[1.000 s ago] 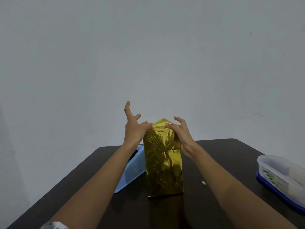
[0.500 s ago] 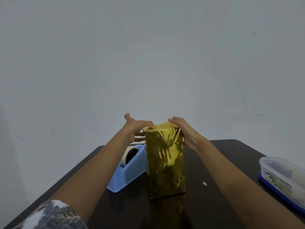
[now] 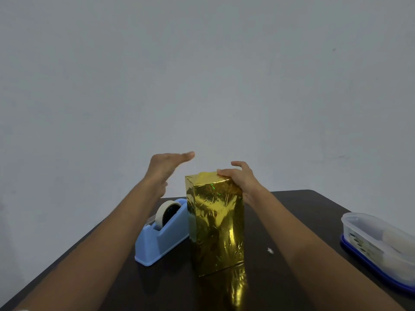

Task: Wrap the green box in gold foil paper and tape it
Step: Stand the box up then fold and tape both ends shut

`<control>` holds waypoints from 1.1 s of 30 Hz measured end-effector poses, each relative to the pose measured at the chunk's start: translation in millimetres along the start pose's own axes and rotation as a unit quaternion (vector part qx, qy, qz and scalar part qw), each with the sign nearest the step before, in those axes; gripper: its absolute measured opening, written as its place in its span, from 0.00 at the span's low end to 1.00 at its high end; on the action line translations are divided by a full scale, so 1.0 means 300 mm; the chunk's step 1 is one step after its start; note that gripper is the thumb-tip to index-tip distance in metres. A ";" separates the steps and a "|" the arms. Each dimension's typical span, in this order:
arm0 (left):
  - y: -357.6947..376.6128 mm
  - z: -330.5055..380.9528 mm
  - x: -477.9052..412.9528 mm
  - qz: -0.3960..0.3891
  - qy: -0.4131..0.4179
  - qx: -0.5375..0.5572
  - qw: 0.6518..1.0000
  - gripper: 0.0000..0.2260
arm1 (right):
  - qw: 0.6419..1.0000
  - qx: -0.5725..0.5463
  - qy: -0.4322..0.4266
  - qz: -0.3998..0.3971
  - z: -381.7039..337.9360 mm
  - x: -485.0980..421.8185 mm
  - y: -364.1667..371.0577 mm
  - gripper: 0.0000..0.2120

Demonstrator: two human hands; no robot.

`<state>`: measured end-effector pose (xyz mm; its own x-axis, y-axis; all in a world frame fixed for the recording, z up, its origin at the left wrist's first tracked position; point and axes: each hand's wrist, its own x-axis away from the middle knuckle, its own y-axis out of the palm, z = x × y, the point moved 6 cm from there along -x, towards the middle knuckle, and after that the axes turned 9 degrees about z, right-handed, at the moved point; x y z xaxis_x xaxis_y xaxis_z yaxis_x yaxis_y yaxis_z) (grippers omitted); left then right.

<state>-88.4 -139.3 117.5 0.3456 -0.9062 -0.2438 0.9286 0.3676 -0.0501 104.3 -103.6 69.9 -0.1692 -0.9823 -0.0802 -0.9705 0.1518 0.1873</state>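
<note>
On the dark table, near its middle, your foil-wrapped box stands upright on one end, and gold foil covers every face you can see. The foil at the top end is folded down flat, with creases showing along the upper edge. Your right hand grips the upper right corner of the foil-wrapped box: the thumb lies on the top face near the front edge, the palm sits against the right side, and the fingers curl over the top toward the far side, where their tips are hidden. Your left hand is raised above and to the left of the top end. It is clear of the foil, holds nothing, and its fingers are straight and together, pointing right. A blue tape dispenser sits just beside the left face of the foil-wrapped box, under your left forearm; whether the two touch cannot be told. A roll of pale tape is seated in it. A small white scrap lies on the table to the right of the foil-wrapped box, between it and your right forearm. A clear plastic container rests on a blue lid at the right edge of the table, well apart from both hands.
</note>
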 end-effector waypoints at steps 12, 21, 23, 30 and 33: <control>0.069 0.040 0.025 -0.178 -0.071 -0.122 0.974 0.20 | 0.998 0.039 -0.003 -0.042 -0.002 -0.009 0.007 0.26; 0.073 0.025 0.004 -0.187 -0.063 -0.113 0.974 0.22 | 0.999 0.040 -0.004 -0.036 0.006 -0.025 0.009 0.25; 0.082 0.023 0.000 -0.186 -0.058 -0.102 0.975 0.23 | 0.999 0.038 -0.004 -0.037 0.006 -0.025 0.008 0.25; 0.097 -0.006 -0.036 -0.195 -0.047 -0.110 0.973 0.20 | 0.999 0.036 -0.008 -0.034 0.004 -0.025 0.006 0.25; 0.106 -0.014 -0.041 -0.204 -0.048 -0.114 0.971 0.16 | 0.999 0.039 -0.011 -0.034 0.005 -0.026 0.005 0.25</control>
<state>-63.6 -115.5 114.7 -0.0248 -0.9973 -0.0685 0.9407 -0.0001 -0.3391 103.8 -95.6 69.3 -0.1048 -0.9883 -0.1110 -0.9902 0.0933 0.1040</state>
